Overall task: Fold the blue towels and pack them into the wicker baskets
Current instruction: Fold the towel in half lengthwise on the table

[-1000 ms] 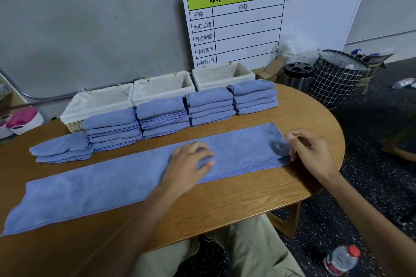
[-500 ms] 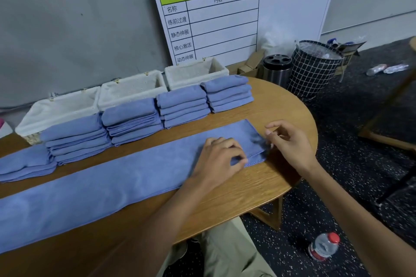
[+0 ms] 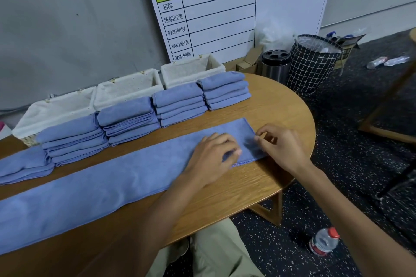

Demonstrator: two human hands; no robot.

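Long blue towel point(image 3: 101, 186) lies flat across the wooden desk point(image 3: 225, 198), folded lengthwise into a narrow strip; its left end runs out of view, its right end sits near the desk's rounded right edge.

Left hand point(image 3: 211, 159) rests palm-down on the strip close to its right end, fingers point(image 3: 227, 141) bent at the knuckles, tips pressing on the cloth near the stitched front hem. Cannot tell whether any cloth is pinched under them.

Right hand point(image 3: 281, 146) is at the strip's right end, fingers curled, thumb and forefinger tips meeting at the end edge of the towel. The area is motion-blurred; the grip looks like a pinch on the edge.

Behind the strip: four stacks of folded towels point(image 3: 180, 103) in a row, touching side by side, plus a lower pile point(image 3: 22, 164) at far left.

Behind the stacks, along the wall: three wicker baskets point(image 3: 128, 87) with white fabric liners, nothing visible in them.

Off the desk: a white schedule board point(image 3: 236, 11) with a green header leaning on the wall, a black wire-grid bin point(image 3: 313, 65), a steel canister point(image 3: 275, 65), and a plastic bottle point(image 3: 324, 242) with a red cap on the speckled floor.
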